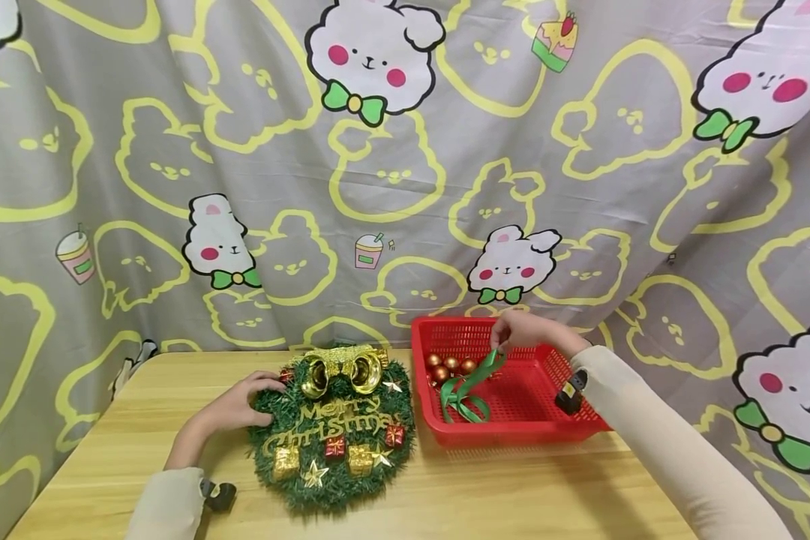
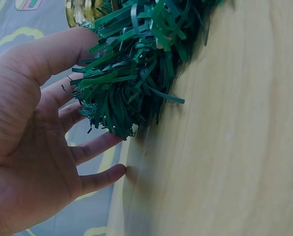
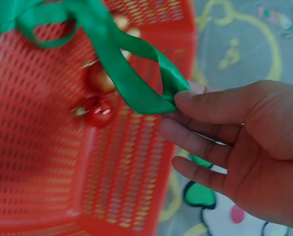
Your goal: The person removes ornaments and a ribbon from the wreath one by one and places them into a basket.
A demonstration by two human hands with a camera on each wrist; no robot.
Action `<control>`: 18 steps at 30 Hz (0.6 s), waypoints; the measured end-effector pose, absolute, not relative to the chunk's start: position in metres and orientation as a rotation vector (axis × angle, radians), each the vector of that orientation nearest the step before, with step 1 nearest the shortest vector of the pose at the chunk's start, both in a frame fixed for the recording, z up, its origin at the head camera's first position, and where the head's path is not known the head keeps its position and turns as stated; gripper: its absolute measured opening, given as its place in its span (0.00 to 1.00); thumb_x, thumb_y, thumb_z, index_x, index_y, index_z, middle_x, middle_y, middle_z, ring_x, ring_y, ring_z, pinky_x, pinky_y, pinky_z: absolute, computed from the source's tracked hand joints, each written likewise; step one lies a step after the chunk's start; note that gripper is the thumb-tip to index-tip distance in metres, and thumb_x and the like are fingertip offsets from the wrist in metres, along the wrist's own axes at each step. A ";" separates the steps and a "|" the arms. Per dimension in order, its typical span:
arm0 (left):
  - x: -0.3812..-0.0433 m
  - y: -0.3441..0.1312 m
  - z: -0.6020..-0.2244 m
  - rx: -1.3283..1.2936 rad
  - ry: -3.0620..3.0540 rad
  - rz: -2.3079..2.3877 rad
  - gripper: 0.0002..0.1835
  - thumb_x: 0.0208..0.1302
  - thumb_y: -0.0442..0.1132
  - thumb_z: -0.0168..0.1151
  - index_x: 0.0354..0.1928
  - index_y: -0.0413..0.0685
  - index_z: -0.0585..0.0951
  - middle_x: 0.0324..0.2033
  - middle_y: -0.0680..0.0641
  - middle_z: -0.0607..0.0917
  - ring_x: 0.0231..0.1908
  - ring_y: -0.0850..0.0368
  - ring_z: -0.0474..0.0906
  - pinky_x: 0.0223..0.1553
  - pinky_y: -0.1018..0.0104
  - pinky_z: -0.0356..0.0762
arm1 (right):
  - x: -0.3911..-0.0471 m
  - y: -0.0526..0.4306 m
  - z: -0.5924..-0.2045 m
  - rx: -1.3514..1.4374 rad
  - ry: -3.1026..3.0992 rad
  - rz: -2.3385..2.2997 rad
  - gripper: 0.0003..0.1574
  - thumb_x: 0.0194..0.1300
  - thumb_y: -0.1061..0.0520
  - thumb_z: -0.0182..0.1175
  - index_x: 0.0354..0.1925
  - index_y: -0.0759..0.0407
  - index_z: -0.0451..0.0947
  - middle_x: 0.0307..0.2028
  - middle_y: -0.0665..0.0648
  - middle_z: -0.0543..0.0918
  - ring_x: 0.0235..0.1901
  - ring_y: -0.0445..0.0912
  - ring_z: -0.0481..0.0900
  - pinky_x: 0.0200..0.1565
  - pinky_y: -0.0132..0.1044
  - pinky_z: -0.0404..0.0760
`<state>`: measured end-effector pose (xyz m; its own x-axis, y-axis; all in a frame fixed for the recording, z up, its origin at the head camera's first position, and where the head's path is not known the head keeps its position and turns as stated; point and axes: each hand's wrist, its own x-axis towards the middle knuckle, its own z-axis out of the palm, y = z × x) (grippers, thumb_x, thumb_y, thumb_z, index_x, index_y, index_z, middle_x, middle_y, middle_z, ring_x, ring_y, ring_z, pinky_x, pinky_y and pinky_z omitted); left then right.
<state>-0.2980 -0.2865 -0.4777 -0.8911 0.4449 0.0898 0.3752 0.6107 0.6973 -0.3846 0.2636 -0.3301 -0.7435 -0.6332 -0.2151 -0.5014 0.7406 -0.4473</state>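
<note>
A green tinsel Christmas wreath [image 1: 334,484] with gold bells, stars, small gift boxes and gold "Merry Christmas" lettering lies on the table. My left hand [image 1: 246,401] rests at its left edge; in the left wrist view the thumb and spread, fairly straight fingers [image 2: 102,180] touch the tinsel [image 2: 131,73]. Over the red basket [image 1: 513,433], my right hand [image 1: 523,330] pinches a green satin ribbon [image 1: 486,369] between thumb and fingers. From the pinch, the ribbon [image 3: 116,69] runs down in loose loops into the basket's left side.
Several shiny copper-red ball ornaments [image 1: 452,365] sit in the basket's back left corner. The basket stands right of the wreath on the wooden table [image 1: 189,375]. A grey patterned curtain [image 1: 405,247] hangs close behind the table.
</note>
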 end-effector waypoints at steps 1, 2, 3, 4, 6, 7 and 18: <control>-0.298 -0.287 -0.478 0.704 2.737 1.149 0.30 0.54 0.35 0.71 0.62 0.40 0.78 0.68 0.27 0.66 0.67 0.20 0.60 0.59 0.23 0.69 | -0.387 0.266 -0.334 -0.859 2.571 -0.514 0.08 0.61 0.76 0.60 0.32 0.68 0.83 0.27 0.59 0.85 0.27 0.42 0.77 0.32 0.31 0.78; -0.298 -0.286 -0.478 0.697 2.737 1.154 0.30 0.54 0.34 0.71 0.62 0.40 0.78 0.68 0.28 0.66 0.67 0.20 0.60 0.59 0.23 0.69 | -0.389 0.267 -0.338 -0.840 2.558 -0.506 0.08 0.61 0.75 0.60 0.32 0.68 0.83 0.27 0.57 0.85 0.27 0.41 0.76 0.32 0.31 0.77; -0.299 -0.286 -0.478 0.701 2.738 1.149 0.30 0.54 0.35 0.71 0.62 0.40 0.78 0.68 0.27 0.66 0.67 0.20 0.60 0.59 0.23 0.69 | -0.391 0.269 -0.342 -0.819 2.545 -0.501 0.08 0.61 0.75 0.61 0.32 0.68 0.84 0.27 0.57 0.85 0.27 0.41 0.75 0.32 0.31 0.77; -0.299 -0.286 -0.478 0.700 2.738 1.154 0.30 0.54 0.34 0.71 0.62 0.40 0.78 0.68 0.28 0.66 0.67 0.20 0.60 0.60 0.23 0.69 | -0.392 0.269 -0.345 -0.812 2.533 -0.490 0.07 0.60 0.75 0.61 0.32 0.68 0.84 0.27 0.56 0.85 0.26 0.40 0.74 0.32 0.31 0.77; -0.299 -0.286 -0.478 0.703 2.742 1.157 0.30 0.54 0.34 0.71 0.62 0.40 0.78 0.67 0.28 0.66 0.66 0.21 0.61 0.60 0.23 0.69 | -0.394 0.270 -0.351 -0.786 2.519 -0.471 0.06 0.60 0.74 0.63 0.32 0.68 0.84 0.27 0.55 0.85 0.26 0.40 0.74 0.31 0.29 0.77; -0.299 -0.286 -0.478 0.712 2.743 1.156 0.30 0.53 0.34 0.72 0.61 0.40 0.78 0.67 0.28 0.66 0.66 0.20 0.61 0.60 0.23 0.69 | -0.394 0.269 -0.353 -0.763 2.511 -0.470 0.06 0.60 0.74 0.63 0.32 0.68 0.84 0.27 0.54 0.85 0.26 0.40 0.75 0.31 0.29 0.77; -0.300 -0.287 -0.480 0.720 2.745 1.155 0.30 0.53 0.34 0.72 0.61 0.40 0.79 0.67 0.28 0.67 0.66 0.21 0.62 0.60 0.25 0.70 | -0.395 0.258 -0.372 -0.737 2.488 -0.365 0.07 0.55 0.74 0.64 0.29 0.67 0.86 0.25 0.54 0.85 0.23 0.38 0.72 0.28 0.27 0.74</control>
<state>-0.2996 -0.2867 -0.4798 -0.8867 0.4497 0.1070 0.3909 0.6060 0.6928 -0.3947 0.2581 -0.3718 -0.7196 -0.5678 -0.3997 -0.4291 0.8162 -0.3869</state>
